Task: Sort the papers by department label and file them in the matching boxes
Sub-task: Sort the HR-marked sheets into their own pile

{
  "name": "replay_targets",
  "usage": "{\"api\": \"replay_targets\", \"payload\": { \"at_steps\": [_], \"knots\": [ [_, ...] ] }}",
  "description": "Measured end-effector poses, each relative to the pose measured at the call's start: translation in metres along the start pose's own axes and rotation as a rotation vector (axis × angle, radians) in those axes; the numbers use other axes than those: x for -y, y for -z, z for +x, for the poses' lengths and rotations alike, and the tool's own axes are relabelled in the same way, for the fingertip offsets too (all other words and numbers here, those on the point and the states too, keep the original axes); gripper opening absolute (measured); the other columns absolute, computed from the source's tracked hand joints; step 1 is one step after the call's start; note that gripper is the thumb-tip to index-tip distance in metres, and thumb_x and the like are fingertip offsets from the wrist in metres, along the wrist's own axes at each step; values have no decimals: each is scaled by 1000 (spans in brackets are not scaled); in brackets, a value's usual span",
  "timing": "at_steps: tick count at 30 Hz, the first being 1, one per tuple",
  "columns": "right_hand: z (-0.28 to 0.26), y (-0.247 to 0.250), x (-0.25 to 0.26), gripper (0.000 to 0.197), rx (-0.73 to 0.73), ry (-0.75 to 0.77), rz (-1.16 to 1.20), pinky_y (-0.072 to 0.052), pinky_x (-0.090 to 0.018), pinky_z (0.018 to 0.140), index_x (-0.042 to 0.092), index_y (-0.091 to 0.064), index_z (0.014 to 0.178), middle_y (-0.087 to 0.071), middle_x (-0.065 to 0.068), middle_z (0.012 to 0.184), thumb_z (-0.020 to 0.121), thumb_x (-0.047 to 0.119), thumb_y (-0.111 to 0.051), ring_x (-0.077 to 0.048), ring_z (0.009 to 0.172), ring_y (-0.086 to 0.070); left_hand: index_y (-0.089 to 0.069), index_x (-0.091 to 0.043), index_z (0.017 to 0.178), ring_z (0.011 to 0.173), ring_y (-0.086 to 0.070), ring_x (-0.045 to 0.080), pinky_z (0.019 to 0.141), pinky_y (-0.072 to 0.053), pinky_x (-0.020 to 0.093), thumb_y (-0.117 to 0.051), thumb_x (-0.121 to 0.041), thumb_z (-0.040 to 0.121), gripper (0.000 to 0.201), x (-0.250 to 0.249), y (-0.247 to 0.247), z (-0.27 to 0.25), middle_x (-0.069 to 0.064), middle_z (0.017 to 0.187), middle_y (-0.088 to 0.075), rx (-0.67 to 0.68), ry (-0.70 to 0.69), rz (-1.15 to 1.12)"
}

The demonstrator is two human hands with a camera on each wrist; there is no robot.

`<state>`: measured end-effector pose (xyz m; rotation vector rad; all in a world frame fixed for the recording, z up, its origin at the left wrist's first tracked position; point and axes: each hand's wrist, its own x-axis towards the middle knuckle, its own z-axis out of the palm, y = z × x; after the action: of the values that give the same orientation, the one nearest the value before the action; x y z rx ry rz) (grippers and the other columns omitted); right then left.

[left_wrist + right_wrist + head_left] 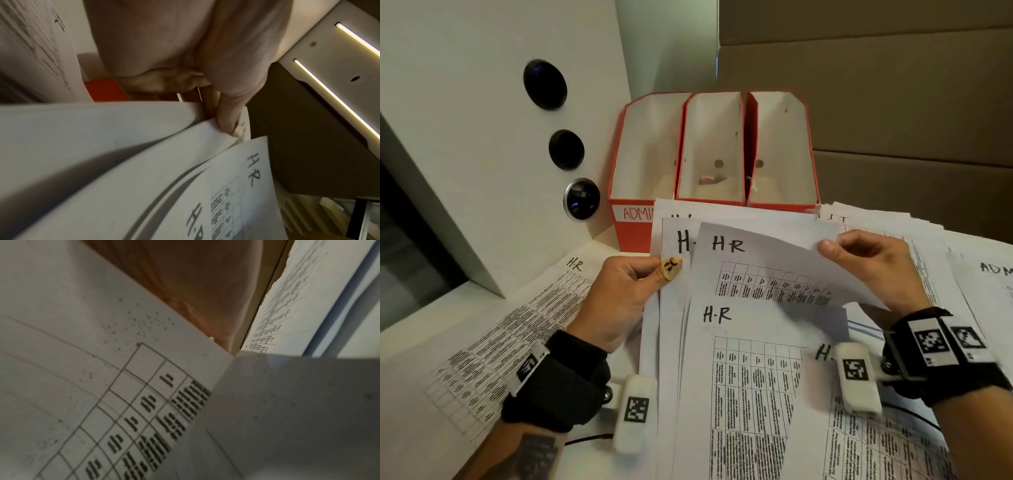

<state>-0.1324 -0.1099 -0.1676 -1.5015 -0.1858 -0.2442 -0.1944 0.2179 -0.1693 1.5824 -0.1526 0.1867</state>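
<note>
Three red file boxes [712, 150] stand side by side at the back of the desk; the leftmost one carries an ADMIN label [637, 213], the other labels are hidden by paper. My left hand [654, 270] pinches the left edge of a fanned bundle of H-R sheets [743, 377] held in front of the boxes. The thumb [228, 120] presses on the sheets' corner. My right hand [839, 248] pinches the top right edge of the front H-R sheet [774, 260], which curls upward. That sheet [92, 369] fills the right wrist view.
One H-R sheet [517, 329] lies flat on the white desk at left. More papers [893, 226] are spread at right, one marked ADM [993, 270]. A white panel with round dark fittings [566, 149] rises at the left, brown wall panels behind.
</note>
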Motion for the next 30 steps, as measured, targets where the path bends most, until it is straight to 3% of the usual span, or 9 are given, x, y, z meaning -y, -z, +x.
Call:
{"api": "replay_targets", "payload": {
  "at_steps": [3, 6, 7, 9, 11, 16, 20, 24, 30],
  "knots": [
    [0, 1, 0, 60, -24, 17, -20, -52, -47, 78, 17, -81, 77, -76, -13, 85, 44, 65, -95, -36, 81, -63, -85, -14, 100, 106, -77, 32, 105, -55, 54, -71, -32, 87, 27, -1, 0, 0, 14, 108, -81, -71, 23, -49],
    [1, 1, -1, 22, -24, 12, -12, -55, -35, 60, 11, -79, 77, -76, -9, 79, 75, 32, -85, -35, 77, -65, -83, -11, 103, 106, -78, 30, 103, -57, 48, -74, -30, 83, 29, 0, 1, 3, 13, 108, -81, -133, 16, -70],
    [1, 2, -1, 12, -23, 5, -22, -54, -35, 59, 11, -78, 77, -76, -9, 79, 84, 21, -79, -34, 76, -66, -84, -12, 102, 105, -78, 30, 100, -59, 45, -75, -28, 81, 28, 1, 1, 4, 13, 107, -81, -145, 8, -79],
    [2, 4, -4, 19, -16, 6, -68, -53, -42, 67, 14, -80, 74, -76, -11, 82, 92, 13, -73, -32, 76, -67, -86, -15, 96, 100, -79, 27, 87, -64, 35, -77, -23, 79, 20, 2, 2, 4, 13, 104, -82, -159, -20, -95],
    [2, 3, -4, 17, -11, 6, -101, -53, -43, 69, 14, -80, 77, -77, -11, 84, 93, 15, -73, -30, 77, -68, -86, -17, 92, 96, -80, 24, 79, -63, 26, -77, -20, 79, 16, 2, 2, 3, 11, 101, -82, -157, -45, -97],
    [0, 0, 0, 21, -134, 152, -111, -55, -19, 56, -6, -74, 93, -74, -3, 77, 83, 10, -82, -7, 63, -67, -86, -19, 90, 95, -80, 24, 79, -65, 27, -77, -22, 78, 15, 2, 1, 3, 10, 102, -82, -132, -33, -88],
    [0, 2, 2, 28, -113, 143, -108, -55, -18, 60, -6, -76, 98, -76, -6, 84, 82, 16, -80, -4, 65, -68, -85, -16, 96, 100, -80, 26, 87, -65, 32, -76, -25, 80, 21, 2, 0, 4, 11, 106, -82, -163, -1, -126],
    [-2, 1, 3, 20, -151, 145, -139, -51, -11, 62, -8, -75, 103, -75, -9, 88, 88, 5, -76, 2, 64, -66, -82, -11, 103, 102, -79, 27, 89, -65, 34, -76, -26, 79, 28, 1, 1, 4, 11, 107, -82, -178, 13, -114],
    [1, 5, 0, 20, -296, 183, -119, -53, -12, 64, -4, -76, 106, -75, -8, 89, 89, 6, -78, 1, 65, -67, -81, -5, 106, 104, -78, 29, 97, -60, 43, -78, -24, 79, 33, 2, 4, 5, 12, 107, -81, -243, 10, -129]
  ]
}}
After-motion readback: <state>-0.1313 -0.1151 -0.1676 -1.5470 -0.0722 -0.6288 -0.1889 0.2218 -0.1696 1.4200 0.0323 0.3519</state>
